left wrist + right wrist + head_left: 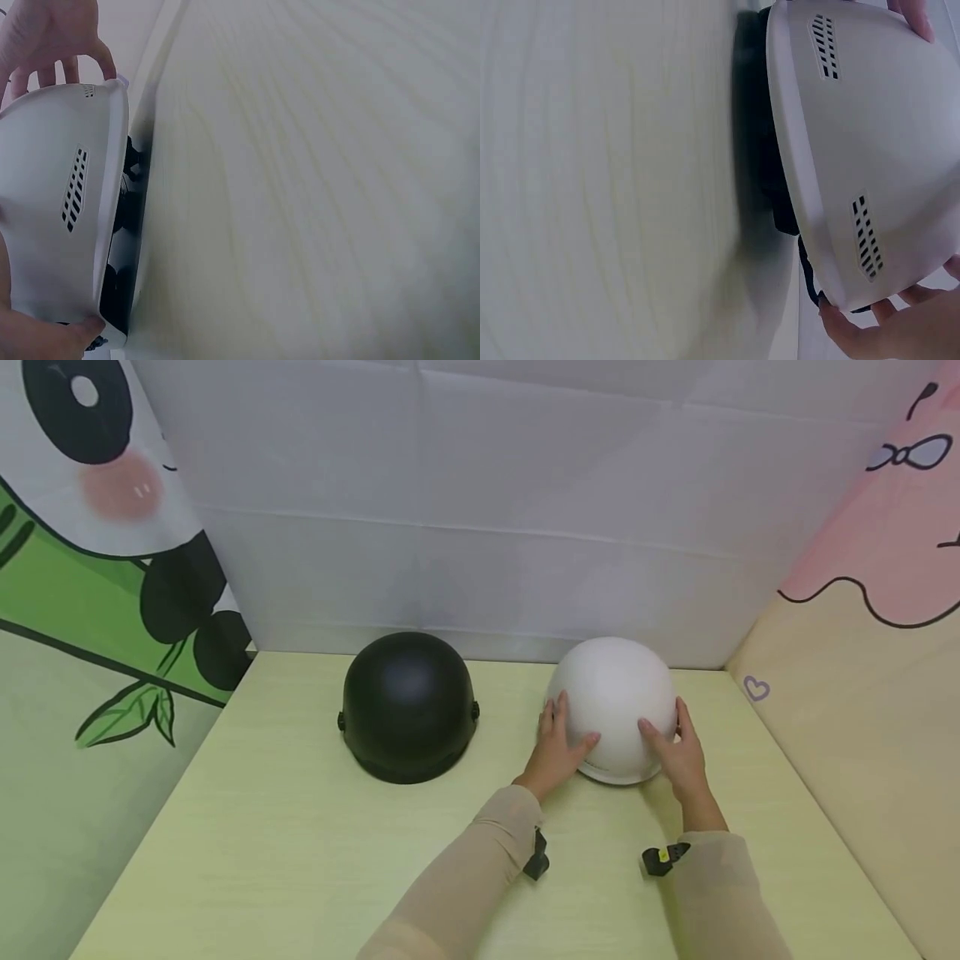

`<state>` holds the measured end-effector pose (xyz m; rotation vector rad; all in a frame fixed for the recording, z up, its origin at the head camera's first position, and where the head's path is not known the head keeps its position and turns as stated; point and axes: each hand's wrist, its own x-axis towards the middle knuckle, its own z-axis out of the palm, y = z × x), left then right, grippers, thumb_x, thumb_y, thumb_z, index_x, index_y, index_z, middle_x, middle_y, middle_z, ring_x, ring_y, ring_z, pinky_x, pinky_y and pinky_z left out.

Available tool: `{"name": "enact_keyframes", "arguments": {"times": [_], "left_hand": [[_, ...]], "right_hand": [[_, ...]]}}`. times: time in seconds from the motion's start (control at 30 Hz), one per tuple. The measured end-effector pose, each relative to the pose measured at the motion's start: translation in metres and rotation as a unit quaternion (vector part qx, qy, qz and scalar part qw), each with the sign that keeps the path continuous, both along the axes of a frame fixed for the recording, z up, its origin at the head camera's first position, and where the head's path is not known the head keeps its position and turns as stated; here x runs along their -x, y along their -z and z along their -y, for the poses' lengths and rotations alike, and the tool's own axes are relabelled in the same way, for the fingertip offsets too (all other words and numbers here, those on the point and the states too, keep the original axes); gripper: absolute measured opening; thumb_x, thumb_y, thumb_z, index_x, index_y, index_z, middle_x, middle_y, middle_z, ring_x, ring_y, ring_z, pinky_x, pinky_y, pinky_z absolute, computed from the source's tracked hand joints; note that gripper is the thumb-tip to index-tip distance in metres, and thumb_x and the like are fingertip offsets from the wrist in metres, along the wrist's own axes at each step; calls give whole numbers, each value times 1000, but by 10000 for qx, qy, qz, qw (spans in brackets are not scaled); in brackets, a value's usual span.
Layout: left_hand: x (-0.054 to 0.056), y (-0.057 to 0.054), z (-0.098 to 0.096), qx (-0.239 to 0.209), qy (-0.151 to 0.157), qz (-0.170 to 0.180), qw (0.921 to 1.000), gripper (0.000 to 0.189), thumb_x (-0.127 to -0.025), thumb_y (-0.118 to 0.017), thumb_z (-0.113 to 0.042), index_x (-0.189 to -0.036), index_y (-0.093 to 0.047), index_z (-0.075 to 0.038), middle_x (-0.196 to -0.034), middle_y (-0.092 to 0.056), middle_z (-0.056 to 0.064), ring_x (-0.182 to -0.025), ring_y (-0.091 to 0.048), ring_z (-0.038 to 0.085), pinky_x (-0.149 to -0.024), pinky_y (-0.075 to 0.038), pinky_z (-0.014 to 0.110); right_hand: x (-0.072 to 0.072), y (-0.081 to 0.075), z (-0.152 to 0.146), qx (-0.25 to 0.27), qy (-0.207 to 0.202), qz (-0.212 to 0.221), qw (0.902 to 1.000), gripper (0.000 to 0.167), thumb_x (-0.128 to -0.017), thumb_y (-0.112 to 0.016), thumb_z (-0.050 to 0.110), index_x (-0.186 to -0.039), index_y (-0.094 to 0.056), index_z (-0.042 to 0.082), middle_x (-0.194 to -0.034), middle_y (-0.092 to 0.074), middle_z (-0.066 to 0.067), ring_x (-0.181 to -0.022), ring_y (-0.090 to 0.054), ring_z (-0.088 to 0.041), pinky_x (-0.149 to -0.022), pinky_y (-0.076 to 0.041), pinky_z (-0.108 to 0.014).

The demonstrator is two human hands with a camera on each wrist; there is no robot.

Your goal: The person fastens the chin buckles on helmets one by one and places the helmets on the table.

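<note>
A white helmet (611, 710) with slotted side vents sits dome up between both hands at the right of the table. My left hand (553, 752) holds its left side, thumb on the front and fingers along the shell. On the other side, my right hand (681, 764) grips the helmet near the rim. Both wrist views show dark padding and a strap (808, 274) under the rim, with a shadowed gap above the tabletop. To the left, apart from both hands, a black helmet (408, 706) stands dome up with knobs on its sides.
The pale wood-grain table (300, 860) meets a white sheet wall (480, 527) just behind the helmets. Cartoon-printed panels flank it on the left (82, 652) and right (862, 693). Black wrist cameras (537, 857) sit by the sleeve cuffs.
</note>
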<state>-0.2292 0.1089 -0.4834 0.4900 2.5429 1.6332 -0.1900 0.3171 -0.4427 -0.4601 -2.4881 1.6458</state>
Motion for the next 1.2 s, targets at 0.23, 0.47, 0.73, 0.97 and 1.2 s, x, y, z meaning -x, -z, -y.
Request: {"name": "enact_keyframes", "arguments": {"times": [0.23,0.47,0.73,0.97,1.2], "left_hand": [[-1,-1,2,-186,-45,113,9998,91,-93,-58,-55,-158,-1,-27,-161,-4,14,-141,-17,42,-104,-28,59],[-1,0,2,-330,-125,173,9992,91,-93,-56,-57,-158,1,-30,-161,-4,14,-139,-21,44,-103,-27,61],[-4,3,1,-440,-174,239,9986,90,-93,-54,-59,-157,3,-31,-162,-3,12,-140,-21,43,-104,-26,61],[-9,1,5,-596,-145,276,9977,90,-94,-53,-58,-157,5,-30,-162,-3,10,-140,-20,42,-105,-24,59],[-15,2,6,-853,-43,329,9958,90,-96,-50,-57,-157,6,-24,-161,-1,15,-142,-15,41,-107,-21,59]], "right_hand": [[1,-12,5,-245,10,-198,9995,93,-91,-67,45,-159,-7,23,-156,-18,-23,-141,-17,-44,-104,-22,-64],[1,-22,10,-508,-47,-405,9979,94,-90,-69,44,-158,-10,19,-160,-12,-18,-142,-14,-43,-104,-22,-65],[-2,-33,14,-898,-135,-479,9947,96,-89,-69,45,-158,-10,16,-160,-11,-16,-141,-14,-46,-101,-24,-68],[-2,-39,17,-1304,-266,-527,9897,96,-88,-69,47,-158,-12,12,-160,-12,-17,-139,-8,-49,-97,-24,-73],[-6,-52,22,-1957,-379,-519,9785,96,-89,-67,49,-157,-13,8,-158,-12,-25,-134,-11,-53,-94,-24,-76]]}}
